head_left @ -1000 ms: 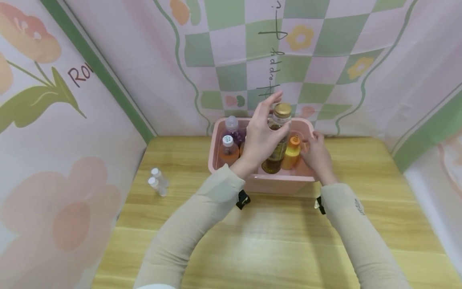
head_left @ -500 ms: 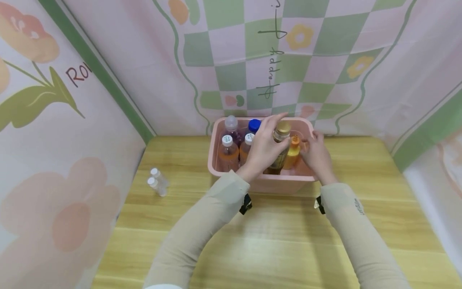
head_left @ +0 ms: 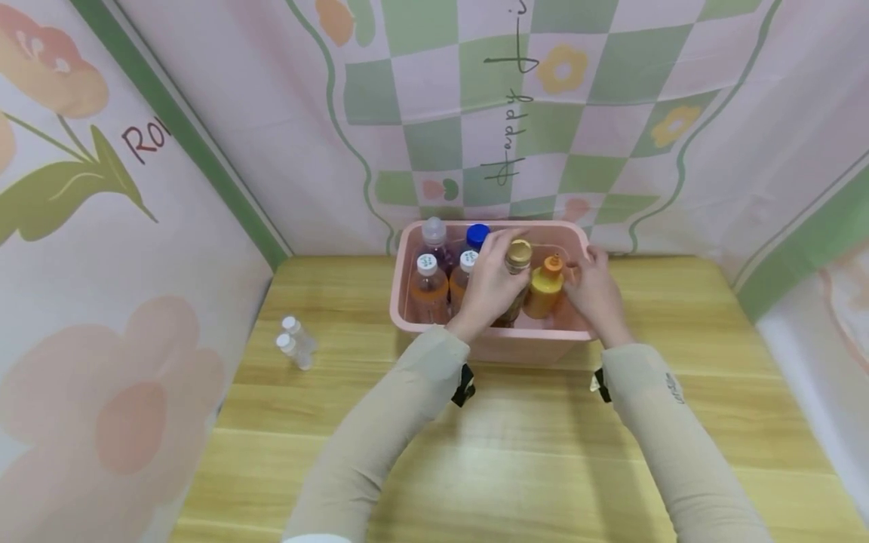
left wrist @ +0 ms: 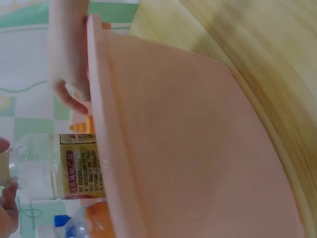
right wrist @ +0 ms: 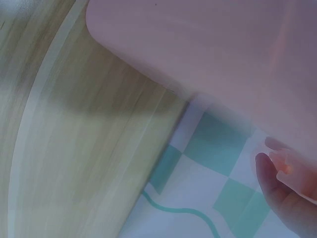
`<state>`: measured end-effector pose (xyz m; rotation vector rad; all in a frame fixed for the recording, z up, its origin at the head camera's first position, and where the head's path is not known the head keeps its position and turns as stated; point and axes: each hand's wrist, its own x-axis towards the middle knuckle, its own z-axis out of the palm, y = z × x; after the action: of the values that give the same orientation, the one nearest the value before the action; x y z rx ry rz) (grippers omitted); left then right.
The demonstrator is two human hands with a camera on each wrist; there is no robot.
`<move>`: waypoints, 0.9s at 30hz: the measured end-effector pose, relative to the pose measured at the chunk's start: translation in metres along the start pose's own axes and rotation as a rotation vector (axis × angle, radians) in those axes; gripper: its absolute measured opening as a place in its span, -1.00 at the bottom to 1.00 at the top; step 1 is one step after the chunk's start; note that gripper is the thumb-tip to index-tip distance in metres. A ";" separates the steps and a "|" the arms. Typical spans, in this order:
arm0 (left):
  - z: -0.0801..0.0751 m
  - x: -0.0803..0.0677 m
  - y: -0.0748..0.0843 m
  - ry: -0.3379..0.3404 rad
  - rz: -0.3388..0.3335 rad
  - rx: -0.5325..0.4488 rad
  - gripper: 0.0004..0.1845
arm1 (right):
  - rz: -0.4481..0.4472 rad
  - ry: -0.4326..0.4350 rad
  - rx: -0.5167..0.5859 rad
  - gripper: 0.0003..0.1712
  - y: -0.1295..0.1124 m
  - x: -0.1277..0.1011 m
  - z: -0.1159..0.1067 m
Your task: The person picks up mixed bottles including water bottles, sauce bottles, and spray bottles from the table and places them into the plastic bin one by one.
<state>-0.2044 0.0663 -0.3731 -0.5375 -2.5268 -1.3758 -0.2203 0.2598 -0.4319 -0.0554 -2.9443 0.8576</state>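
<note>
Nearest me are my beige sleeves, something black showing at each cuff, reaching over the wood-grain bench. On my left, two small clear bottles with white caps sit side by side on it, well apart from the pink bin. My left hand grasps the gold-capped bottle near its top, thumb on one side and fingers on the other; the bottle is inside the bin, its lower part hidden behind the front rim in the left wrist view, and I cannot tell whether its base touches the bottom. My right hand grips the bin's right rim, near the yellow squeeze bottle with its orange nozzle. To the left inside are two orange bottles with white caps, and behind those a purple bottle and a blue-capped bottle. Beyond hangs a backdrop of green and pale checks with yellow flowers
</note>
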 end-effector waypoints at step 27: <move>0.021 -0.005 -0.021 -0.017 -0.094 0.030 -0.43 | -0.002 -0.003 0.001 -0.54 0.000 -0.002 -0.001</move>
<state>-0.2091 0.0721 -0.4023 -0.4316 -2.6129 -1.3677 -0.2185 0.2598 -0.4312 -0.0516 -2.9456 0.8602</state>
